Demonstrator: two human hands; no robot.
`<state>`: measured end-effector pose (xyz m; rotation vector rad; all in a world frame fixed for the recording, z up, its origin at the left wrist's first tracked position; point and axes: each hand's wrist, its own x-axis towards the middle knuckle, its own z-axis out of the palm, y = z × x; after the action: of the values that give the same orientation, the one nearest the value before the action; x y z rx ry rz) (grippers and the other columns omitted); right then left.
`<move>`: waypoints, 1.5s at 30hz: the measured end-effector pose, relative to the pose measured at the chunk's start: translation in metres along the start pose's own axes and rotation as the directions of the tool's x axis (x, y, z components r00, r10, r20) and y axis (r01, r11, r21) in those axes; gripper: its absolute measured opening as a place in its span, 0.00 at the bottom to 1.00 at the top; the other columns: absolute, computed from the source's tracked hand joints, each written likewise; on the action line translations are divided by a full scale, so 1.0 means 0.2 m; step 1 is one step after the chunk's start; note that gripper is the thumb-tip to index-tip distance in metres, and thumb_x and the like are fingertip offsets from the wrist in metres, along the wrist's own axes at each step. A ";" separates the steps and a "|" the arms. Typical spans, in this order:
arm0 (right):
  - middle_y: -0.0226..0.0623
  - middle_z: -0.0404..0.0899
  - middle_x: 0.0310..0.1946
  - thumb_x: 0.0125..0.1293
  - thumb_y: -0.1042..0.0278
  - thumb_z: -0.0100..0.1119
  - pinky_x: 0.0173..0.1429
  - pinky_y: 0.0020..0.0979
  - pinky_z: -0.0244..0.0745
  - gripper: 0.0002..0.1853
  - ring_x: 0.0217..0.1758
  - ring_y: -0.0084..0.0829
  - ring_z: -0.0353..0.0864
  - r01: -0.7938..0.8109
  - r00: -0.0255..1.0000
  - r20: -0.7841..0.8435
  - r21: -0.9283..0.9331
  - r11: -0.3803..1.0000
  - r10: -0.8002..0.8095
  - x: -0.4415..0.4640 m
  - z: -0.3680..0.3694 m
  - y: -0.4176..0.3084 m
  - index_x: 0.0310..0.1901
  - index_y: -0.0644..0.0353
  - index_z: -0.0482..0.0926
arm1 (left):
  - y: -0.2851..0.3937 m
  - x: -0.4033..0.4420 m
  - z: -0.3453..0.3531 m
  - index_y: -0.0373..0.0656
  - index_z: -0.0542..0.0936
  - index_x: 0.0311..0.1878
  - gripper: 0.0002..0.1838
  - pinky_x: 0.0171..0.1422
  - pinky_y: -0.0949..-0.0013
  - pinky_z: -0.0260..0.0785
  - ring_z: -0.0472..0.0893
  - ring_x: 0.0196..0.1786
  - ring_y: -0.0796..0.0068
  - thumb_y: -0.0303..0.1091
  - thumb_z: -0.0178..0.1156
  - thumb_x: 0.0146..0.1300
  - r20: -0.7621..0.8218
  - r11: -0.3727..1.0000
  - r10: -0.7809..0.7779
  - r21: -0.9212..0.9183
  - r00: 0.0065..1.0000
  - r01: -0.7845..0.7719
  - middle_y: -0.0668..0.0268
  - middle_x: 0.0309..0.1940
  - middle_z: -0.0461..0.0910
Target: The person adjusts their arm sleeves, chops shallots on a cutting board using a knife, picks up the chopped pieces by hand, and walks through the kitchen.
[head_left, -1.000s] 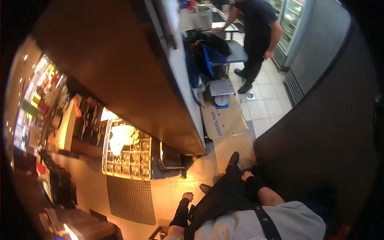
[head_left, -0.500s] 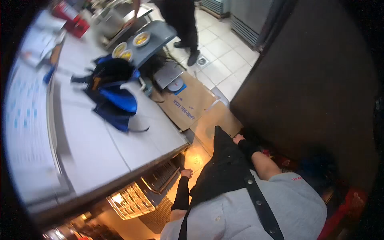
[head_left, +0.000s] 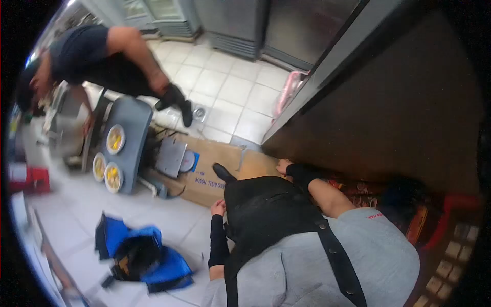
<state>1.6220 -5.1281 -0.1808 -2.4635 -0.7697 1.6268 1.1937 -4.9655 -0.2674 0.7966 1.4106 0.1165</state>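
My left hand [head_left: 218, 206] hangs beside the black apron [head_left: 266, 207], above the edge of the white-tiled counter. Its fingers look loosely bent and apart, with nothing seen in them. On the other side, my right hand [head_left: 283, 166] is near the dark panel, its fingers curled in; no object shows in it. Both forearms wear black sleeves. A black and blue fabric item [head_left: 146, 256] with an orange mark lies on the counter, left of my left arm, blurred. One black shoe [head_left: 223, 173] shows on flattened cardboard [head_left: 204, 187] ahead of the apron.
A co-worker [head_left: 87, 61] bends over a large metal pot [head_left: 66, 135] at the far left. Several bowls with yellow food, one a white bowl [head_left: 116, 139], stand on a grey board [head_left: 130, 115]. A dark panel [head_left: 378, 117] borders my right. Steel fridges [head_left: 230, 25] stand behind.
My view has swung left and I have moved forward along the counter. The co-worker's upper body now shows. My shoe has come into view on the cardboard; both hands still hang at my sides.
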 end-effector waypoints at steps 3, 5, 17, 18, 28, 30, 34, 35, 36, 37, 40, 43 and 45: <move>0.51 0.84 0.24 0.68 0.60 0.54 0.37 0.45 0.81 0.20 0.27 0.43 0.85 -0.035 0.996 -0.075 0.102 0.994 0.043 0.04 -0.08 -0.14 0.26 0.70 0.82 | 0.06 0.56 -0.23 0.32 0.84 0.50 0.15 0.37 0.66 0.75 0.85 0.36 0.70 0.26 0.61 0.60 0.090 0.756 0.316 0.578 0.945 -0.307 0.57 0.36 0.87; 0.52 0.84 0.27 0.69 0.61 0.54 0.36 0.45 0.81 0.20 0.26 0.43 0.85 -0.106 0.990 -0.079 0.102 0.989 0.114 0.13 -0.07 -0.17 0.27 0.70 0.82 | 0.24 0.83 -0.38 0.33 0.85 0.48 0.15 0.34 0.65 0.74 0.85 0.33 0.69 0.28 0.61 0.59 0.131 0.451 0.337 0.847 0.932 -0.282 0.57 0.34 0.87; 0.51 0.83 0.22 0.65 0.64 0.54 0.29 0.46 0.80 0.15 0.23 0.44 0.84 -0.085 0.902 -0.375 0.333 0.939 0.215 0.33 0.13 -0.49 0.31 0.69 0.84 | 1.80 1.70 -0.20 0.45 0.81 0.38 0.11 0.21 0.61 0.65 0.72 0.18 0.63 0.39 0.53 0.68 0.318 0.872 -0.094 0.484 0.943 -0.076 0.62 0.28 0.79; 0.51 0.83 0.22 0.65 0.64 0.54 0.29 0.46 0.80 0.15 0.23 0.44 0.84 -0.131 0.914 -0.301 0.417 0.899 0.272 0.35 0.13 -0.52 0.31 0.69 0.84 | 1.90 1.77 -0.11 0.44 0.82 0.38 0.11 0.22 0.61 0.66 0.72 0.18 0.64 0.38 0.53 0.67 0.338 0.870 -0.115 0.489 0.934 -0.069 0.62 0.28 0.79; 0.50 0.83 0.23 0.64 0.65 0.55 0.29 0.45 0.80 0.15 0.23 0.43 0.84 -0.309 0.930 0.018 0.578 0.756 0.366 1.07 -0.65 -0.67 0.30 0.68 0.84 | 2.69 2.04 1.10 0.42 0.85 0.52 0.18 0.55 0.57 0.77 0.85 0.48 0.53 0.38 0.58 0.63 0.574 0.250 -0.064 0.801 0.816 -0.544 0.52 0.43 0.87; 0.50 0.84 0.23 0.64 0.65 0.55 0.29 0.45 0.80 0.15 0.23 0.43 0.84 -0.301 0.939 0.054 0.608 0.735 0.340 1.34 -0.98 -0.68 0.30 0.67 0.84 | 3.16 2.04 1.25 0.43 0.85 0.54 0.18 0.56 0.55 0.77 0.85 0.47 0.51 0.37 0.57 0.65 0.611 0.104 0.010 0.786 0.791 -0.609 0.52 0.44 0.87; 0.49 0.84 0.24 0.64 0.65 0.55 0.29 0.45 0.81 0.14 0.23 0.43 0.85 -0.253 0.950 0.044 0.689 0.679 0.310 1.90 -1.76 -0.76 0.30 0.67 0.84 | 3.88 2.15 1.52 0.43 0.86 0.51 0.18 0.59 0.54 0.76 0.85 0.49 0.49 0.35 0.56 0.61 0.507 0.282 0.177 0.795 0.844 -0.537 0.48 0.43 0.86; 0.48 0.84 0.24 0.64 0.66 0.55 0.28 0.42 0.81 0.13 0.23 0.41 0.85 -0.267 0.941 0.010 0.632 0.727 0.337 1.97 -2.04 -0.89 0.32 0.69 0.83 | 4.04 2.15 1.56 0.43 0.86 0.52 0.18 0.58 0.54 0.77 0.85 0.48 0.49 0.35 0.56 0.61 0.442 0.371 0.234 0.783 0.866 -0.500 0.48 0.42 0.86; 0.48 0.84 0.25 0.64 0.68 0.55 0.27 0.39 0.81 0.12 0.22 0.39 0.85 -0.285 0.931 -0.025 0.573 0.768 0.364 2.03 -2.33 -1.04 0.35 0.71 0.82 | 4.19 2.18 1.59 0.44 0.86 0.52 0.18 0.54 0.53 0.78 0.86 0.44 0.49 0.34 0.55 0.61 0.428 0.367 0.325 0.765 0.843 -0.529 0.48 0.39 0.86; 0.47 0.85 0.25 0.64 0.70 0.55 0.26 0.36 0.81 0.12 0.22 0.37 0.85 -0.289 0.923 -0.075 0.514 0.808 0.378 2.13 -2.59 -1.21 0.37 0.73 0.81 | 4.29 2.25 1.60 0.44 0.86 0.52 0.18 0.54 0.54 0.78 0.86 0.44 0.50 0.34 0.55 0.61 0.403 0.407 0.391 0.731 0.827 -0.548 0.48 0.39 0.86; 0.46 0.84 0.25 0.66 0.67 0.55 0.25 0.34 0.80 0.14 0.21 0.34 0.84 -0.134 0.965 -0.157 0.391 0.910 0.210 2.52 -3.12 -1.56 0.43 0.73 0.79 | 4.51 2.41 1.60 0.45 0.87 0.51 0.17 0.51 0.58 0.79 0.87 0.43 0.54 0.34 0.55 0.61 0.278 0.645 0.330 0.632 0.902 -0.430 0.49 0.37 0.87; 0.45 0.85 0.25 0.67 0.66 0.57 0.25 0.34 0.80 0.14 0.21 0.32 0.84 -0.014 0.979 -0.173 0.454 0.891 0.104 2.84 -3.52 -1.97 0.43 0.72 0.80 | 4.60 2.86 1.47 0.43 0.87 0.49 0.17 0.41 0.61 0.80 0.86 0.31 0.62 0.39 0.61 0.61 0.401 0.742 0.342 0.440 0.850 -0.506 0.54 0.33 0.87; 0.44 0.85 0.25 0.65 0.66 0.59 0.25 0.33 0.80 0.13 0.22 0.33 0.84 0.052 0.981 -0.185 0.506 0.861 0.050 3.03 -3.68 -2.22 0.41 0.71 0.82 | 4.76 3.03 1.35 0.42 0.87 0.49 0.16 0.34 0.65 0.79 0.84 0.27 0.68 0.39 0.64 0.61 0.382 0.896 0.180 0.317 0.906 -0.312 0.58 0.31 0.87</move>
<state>2.2969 -4.3220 -0.2211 -2.1809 -0.2616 1.3398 1.9187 -4.0595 -0.2559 1.2521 0.9998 -0.0961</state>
